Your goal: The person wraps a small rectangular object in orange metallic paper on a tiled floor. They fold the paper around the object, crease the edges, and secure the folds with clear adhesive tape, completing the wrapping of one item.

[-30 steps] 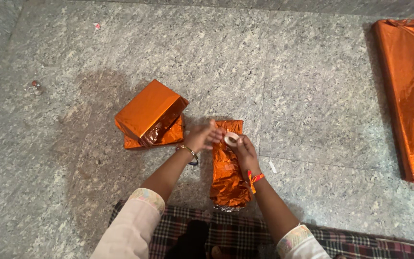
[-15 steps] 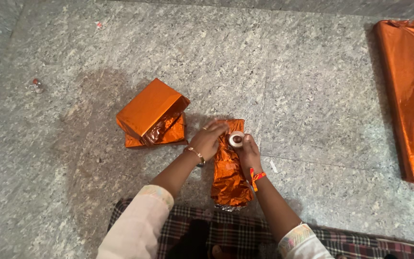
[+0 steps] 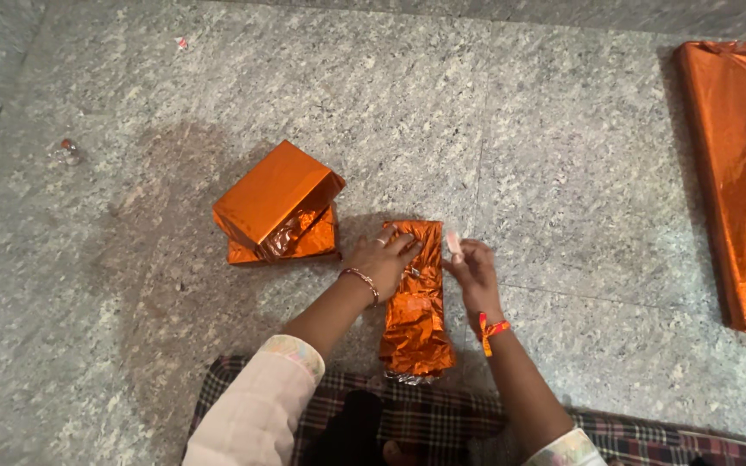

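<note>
Head view, left hand [image 3: 382,259] on foil parcel [image 3: 414,302]

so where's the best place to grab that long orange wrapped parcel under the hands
Take the long orange parcel across its narrow width near the middle, one hand from each long side. It lies flat on the floor pointing away, and the near end looks crinkled and open. The left hand already presses the far end; the right hand holds a tape roll.

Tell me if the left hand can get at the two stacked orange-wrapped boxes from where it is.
Probably yes. The left hand rests on the orange parcel, and the stacked boxes lie just to its left on the floor, nothing between them.
</note>
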